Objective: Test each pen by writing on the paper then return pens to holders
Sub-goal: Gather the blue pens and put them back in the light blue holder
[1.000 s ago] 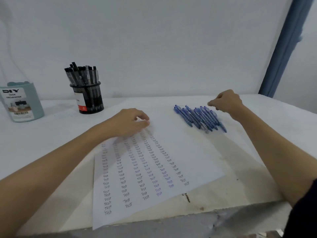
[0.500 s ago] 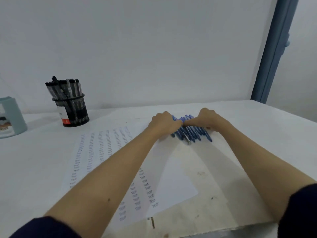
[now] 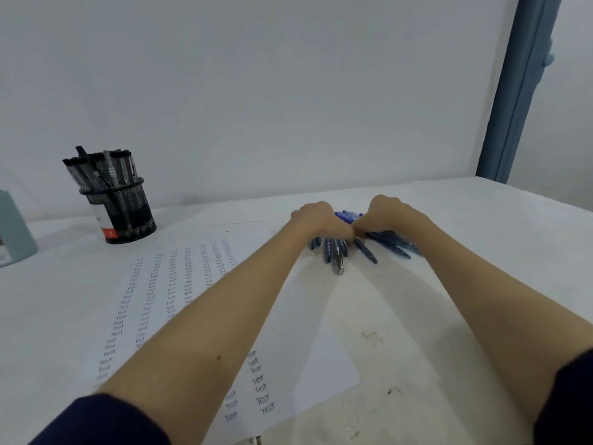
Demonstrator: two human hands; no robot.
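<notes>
Several blue pens (image 3: 365, 248) lie bunched on the white table beyond the paper. My left hand (image 3: 321, 221) covers the left part of the bunch, fingers curled down round some pens. My right hand (image 3: 386, 215) lies over the right part, fingers curled round others, and the two hands touch in the middle. The pens' tips stick out toward me. The paper (image 3: 179, 284), filled with columns of the word "Test", lies under my left forearm. A black mesh holder (image 3: 123, 208) full of black pens stands at the back left.
A teal desk organizer (image 3: 12, 232) stands at the far left edge of view. A blue post (image 3: 516, 91) rises at the back right. The table's front edge runs just below my elbows.
My left hand left the paper and joined my right hand on the blue pens. Both hands have gathered the neat row into a bunch, and the view has swung right.
</notes>
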